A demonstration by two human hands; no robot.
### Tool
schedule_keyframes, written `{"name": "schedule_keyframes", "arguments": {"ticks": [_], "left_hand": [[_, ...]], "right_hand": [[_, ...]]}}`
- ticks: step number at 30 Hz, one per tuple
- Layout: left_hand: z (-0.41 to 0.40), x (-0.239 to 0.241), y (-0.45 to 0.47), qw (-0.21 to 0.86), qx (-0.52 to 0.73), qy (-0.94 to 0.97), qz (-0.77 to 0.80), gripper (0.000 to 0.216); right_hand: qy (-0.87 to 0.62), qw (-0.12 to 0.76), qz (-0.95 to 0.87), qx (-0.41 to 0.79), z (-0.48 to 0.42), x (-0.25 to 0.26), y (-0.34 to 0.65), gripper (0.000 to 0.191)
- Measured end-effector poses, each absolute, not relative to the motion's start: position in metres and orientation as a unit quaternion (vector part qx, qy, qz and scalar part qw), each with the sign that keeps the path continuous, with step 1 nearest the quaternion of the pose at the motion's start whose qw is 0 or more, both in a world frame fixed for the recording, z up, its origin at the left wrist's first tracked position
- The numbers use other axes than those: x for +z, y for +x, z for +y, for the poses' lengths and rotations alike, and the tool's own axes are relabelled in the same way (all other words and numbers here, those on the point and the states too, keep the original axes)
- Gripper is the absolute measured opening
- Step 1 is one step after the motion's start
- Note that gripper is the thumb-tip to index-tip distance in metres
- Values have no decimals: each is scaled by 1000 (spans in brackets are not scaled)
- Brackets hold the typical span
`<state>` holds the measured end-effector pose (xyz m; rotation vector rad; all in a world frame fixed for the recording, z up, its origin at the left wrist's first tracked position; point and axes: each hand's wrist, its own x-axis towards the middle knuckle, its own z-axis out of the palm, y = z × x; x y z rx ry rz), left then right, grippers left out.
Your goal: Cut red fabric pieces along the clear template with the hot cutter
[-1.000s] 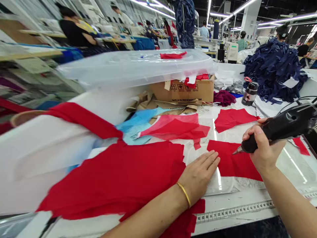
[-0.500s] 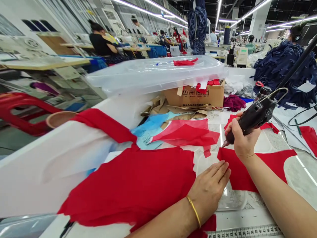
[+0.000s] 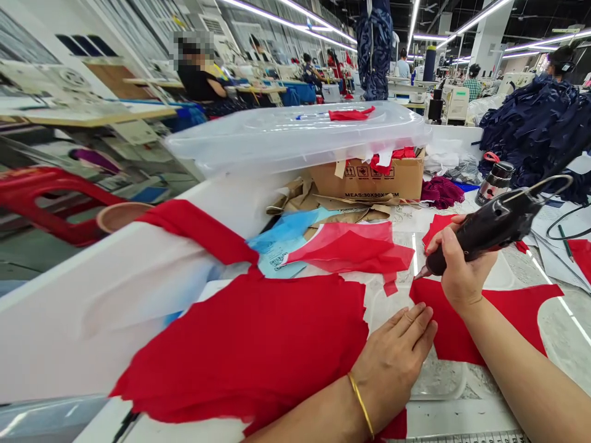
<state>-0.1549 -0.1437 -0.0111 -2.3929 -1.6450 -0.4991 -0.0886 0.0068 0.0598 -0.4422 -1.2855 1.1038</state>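
White counter (image 3: 462,408), strewn with red fabric (image 3: 249,344). Person's left hand (image 3: 398,351) flat, fingertips on red panel (image 3: 447,329), left edge; right hand (image 3: 465,271) grips black tool (image 3: 484,226), tip at panel's upper-left corner. Strip lights (image 3: 414,21) overhead.

Strip lights (image 3: 414,26) shine beneath a dark ceiling (image 3: 434,13), near a white pillar (image 3: 486,43). Sewing tables (image 3: 115,112) stand past the worktable's (image 3: 462,409) far left corner; beyond its left edge, a red stool (image 3: 32,183) and grey floor (image 3: 28,258).
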Motion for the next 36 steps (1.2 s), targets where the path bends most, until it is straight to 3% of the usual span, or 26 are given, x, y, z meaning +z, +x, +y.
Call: {"name": "schedule_keyframes", "arguments": {"ticks": [17, 23, 29, 36], "left_hand": [[-143, -8, -153, 117, -204, -809, -538, 33], [-145, 11, -149, 103, -225, -868, -431, 22], [-146, 15, -148, 84, -233, -878, -409, 24], [-147, 16, -150, 72, -255, -880, -396, 21]], "right_hand": [[-194, 630, -555, 507, -13, 63, -79, 19], [-149, 620, -560, 529, -24, 73, -61, 17], [-178, 619, -569, 512, -29, 67, -56, 10], [-153, 611, -582, 514, -35, 73, -44, 16]]}}
